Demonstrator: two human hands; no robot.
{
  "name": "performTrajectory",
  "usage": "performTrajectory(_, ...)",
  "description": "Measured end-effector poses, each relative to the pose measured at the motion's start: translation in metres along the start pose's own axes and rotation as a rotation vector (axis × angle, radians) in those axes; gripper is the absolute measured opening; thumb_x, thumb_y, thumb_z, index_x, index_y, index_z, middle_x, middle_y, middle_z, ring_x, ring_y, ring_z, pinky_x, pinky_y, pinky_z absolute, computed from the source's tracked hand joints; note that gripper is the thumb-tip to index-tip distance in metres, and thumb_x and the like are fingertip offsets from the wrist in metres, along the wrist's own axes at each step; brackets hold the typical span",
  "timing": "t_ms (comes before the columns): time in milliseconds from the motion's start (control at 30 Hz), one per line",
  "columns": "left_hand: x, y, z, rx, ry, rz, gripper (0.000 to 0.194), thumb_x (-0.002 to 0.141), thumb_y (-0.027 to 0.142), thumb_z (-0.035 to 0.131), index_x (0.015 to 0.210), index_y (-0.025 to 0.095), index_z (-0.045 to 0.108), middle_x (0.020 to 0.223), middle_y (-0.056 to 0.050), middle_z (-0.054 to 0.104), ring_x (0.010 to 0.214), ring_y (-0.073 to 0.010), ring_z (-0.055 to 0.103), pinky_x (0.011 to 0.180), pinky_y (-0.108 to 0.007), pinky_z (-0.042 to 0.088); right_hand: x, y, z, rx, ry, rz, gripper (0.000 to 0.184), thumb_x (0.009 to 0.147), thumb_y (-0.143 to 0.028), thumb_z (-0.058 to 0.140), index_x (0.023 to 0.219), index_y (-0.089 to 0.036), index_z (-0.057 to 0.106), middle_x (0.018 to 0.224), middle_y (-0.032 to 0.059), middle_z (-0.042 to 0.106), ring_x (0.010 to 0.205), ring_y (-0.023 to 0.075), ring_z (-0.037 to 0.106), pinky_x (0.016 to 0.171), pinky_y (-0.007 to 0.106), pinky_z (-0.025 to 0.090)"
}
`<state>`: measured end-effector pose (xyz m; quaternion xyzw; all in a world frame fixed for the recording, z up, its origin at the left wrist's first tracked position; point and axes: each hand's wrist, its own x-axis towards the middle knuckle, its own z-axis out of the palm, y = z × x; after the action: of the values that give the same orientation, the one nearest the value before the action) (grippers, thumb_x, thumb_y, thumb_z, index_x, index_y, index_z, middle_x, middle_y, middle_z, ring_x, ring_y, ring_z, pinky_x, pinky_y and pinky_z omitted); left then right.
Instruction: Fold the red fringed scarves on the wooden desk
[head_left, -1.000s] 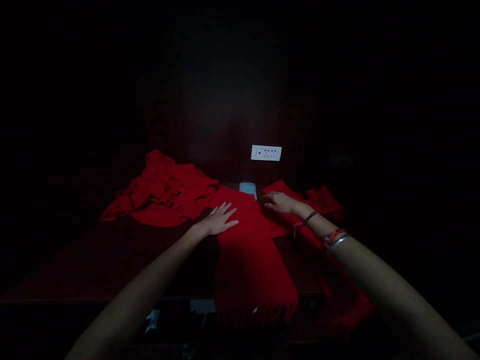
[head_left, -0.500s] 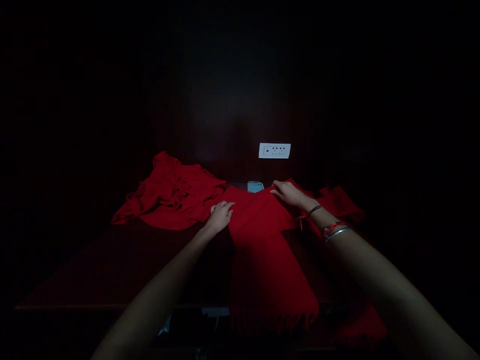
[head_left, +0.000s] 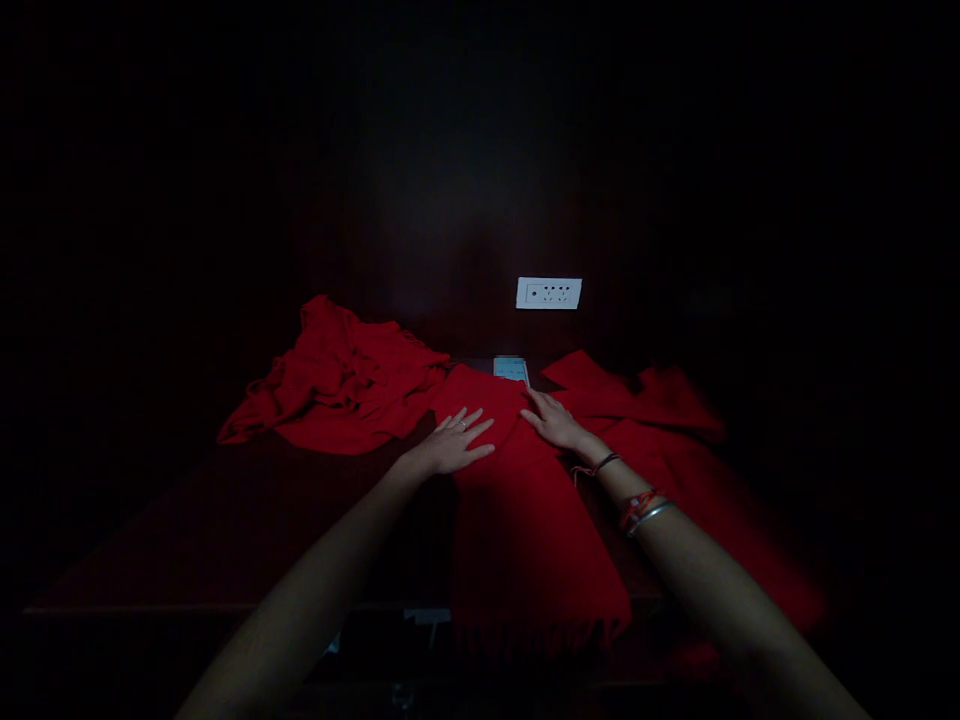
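Note:
A red fringed scarf [head_left: 536,550] lies on a dark table, its fringed end hanging over the front edge. My left hand [head_left: 454,443] rests on its left side near the fold, fingers spread, a ring on one finger. On the scarf's upper right part lies my right hand [head_left: 553,418], fingers stretched out and apart. More red cloth [head_left: 660,430] spreads out to the right of my right hand and beneath that forearm. Whether it joins the scarf I cannot tell.
A crumpled heap of red fringed cloth [head_left: 337,375] sits at the back left of the table [head_left: 225,530]. A light-blue booklet or packet [head_left: 511,368] lies behind the scarf. The dark wall carries a white socket plate [head_left: 549,293]. Much of the surroundings is black.
My right hand gripped the scarf's far edge and has let go, coming down flatter and nearer. My left hand has opened from a bent grip. Cloth on the right has spread wider.

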<state>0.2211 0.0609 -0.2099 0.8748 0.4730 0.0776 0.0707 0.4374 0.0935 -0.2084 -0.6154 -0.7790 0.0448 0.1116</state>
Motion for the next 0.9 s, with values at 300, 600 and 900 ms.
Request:
performTrajectory(300,-0.004,-0.010,-0.004,0.030,-0.100,-0.095,0.076,0.069,0.068,0.025,0.130,0.025,0.015,0.137,-0.007,0.004,0.123,-0.0275,-0.001,0.097,-0.044,0.007,-0.014,0.017,-0.023,-0.029,-0.066,-0.019,0.061,0.077,-0.051,0.033,0.129,-0.019,0.023,0.131,0.0128,0.026,0.118,0.0287,0.024,0.092,0.043,0.022)
performTrajectory(600,-0.006,0.001,-0.003,-0.002,-0.084,0.108,0.058,0.078,0.058,0.023,0.129,0.029,0.018,0.137,0.000,0.011,0.124,-0.0194,0.003,0.099,-0.037,0.010,-0.045,0.002,-0.058,-0.264,-0.347,-0.276,0.024,0.062,-0.015,0.054,0.085,-0.016,0.060,0.082,0.0056,0.061,0.069,0.0150,0.054,0.055,0.021,0.038)
performTrajectory(900,-0.007,-0.006,-0.002,-0.009,-0.091,0.074,0.062,0.074,0.060,0.031,0.128,0.033,0.017,0.137,0.001,0.009,0.124,-0.0225,0.001,0.098,-0.039,0.011,-0.050,0.018,-0.078,-0.069,-0.091,-0.407,0.022,0.063,-0.010,0.041,0.063,-0.013,0.063,0.069,0.0041,0.061,0.062,0.0117,0.053,0.059,0.020,0.037)
